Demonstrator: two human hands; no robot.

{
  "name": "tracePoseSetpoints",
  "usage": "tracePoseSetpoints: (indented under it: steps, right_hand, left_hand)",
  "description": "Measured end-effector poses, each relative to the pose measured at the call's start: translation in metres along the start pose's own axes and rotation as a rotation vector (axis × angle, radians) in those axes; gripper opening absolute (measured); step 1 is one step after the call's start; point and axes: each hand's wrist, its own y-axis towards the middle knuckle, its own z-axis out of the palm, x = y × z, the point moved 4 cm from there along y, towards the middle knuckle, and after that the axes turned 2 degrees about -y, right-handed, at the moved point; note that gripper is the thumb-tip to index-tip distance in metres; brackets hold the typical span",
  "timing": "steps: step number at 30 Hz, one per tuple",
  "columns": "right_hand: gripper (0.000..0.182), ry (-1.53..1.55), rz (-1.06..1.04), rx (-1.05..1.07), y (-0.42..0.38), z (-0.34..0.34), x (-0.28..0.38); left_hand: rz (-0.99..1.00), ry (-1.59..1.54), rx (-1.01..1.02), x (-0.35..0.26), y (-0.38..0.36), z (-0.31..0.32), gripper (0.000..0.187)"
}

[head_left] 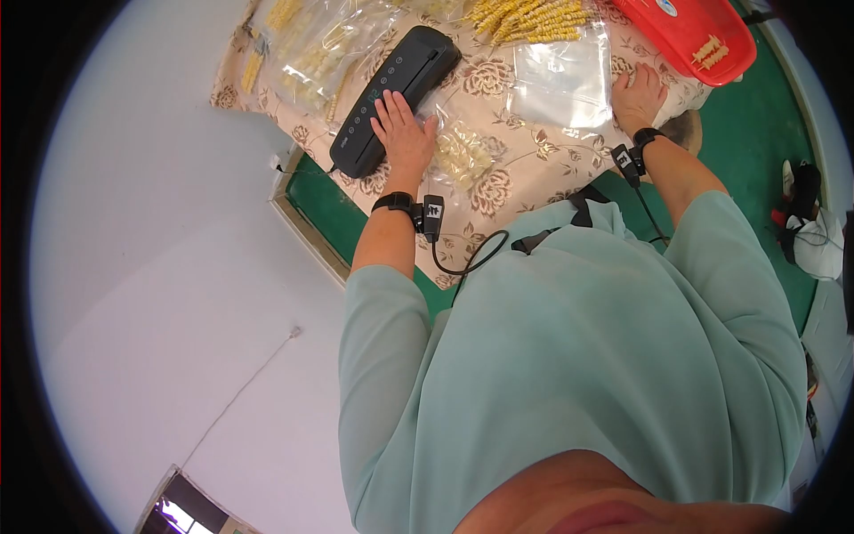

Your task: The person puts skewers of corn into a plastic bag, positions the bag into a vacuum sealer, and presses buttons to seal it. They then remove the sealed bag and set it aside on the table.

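My left hand (pixel 405 135) lies with fingers spread on the lower part of a black sealing machine (pixel 416 64), which has lit buttons along its top. Just right of that hand, a clear plastic bag with pale pieces inside (pixel 463 153) rests against the machine's side. My right hand (pixel 639 96) is flat on the flowered cloth, fingers apart and holding nothing. Beside it, to the left, is a stack of clear flat empty bags (pixel 560 84). A pile of yellow beaded strands (pixel 532 20) touches the top of the stack.
A red tray (pixel 698 40) with a few pale pieces stands at the upper right. Filled clear bags (pixel 313 62) lie at the upper left of the flowered cloth (pixel 534 169). Cables hang from both wrists, and a white wall is at the left.
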Motion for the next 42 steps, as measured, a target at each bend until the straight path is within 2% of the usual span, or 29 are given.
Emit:
tracePoseSetpoints:
  steps: [42]
  right_hand:
    - [0.044,0.007,-0.021,-0.033,-0.0007,0.0015,-0.0009]
  left_hand:
    - [0.01,0.014,-0.01,-0.0009,-0.0007,-0.0005,0.087]
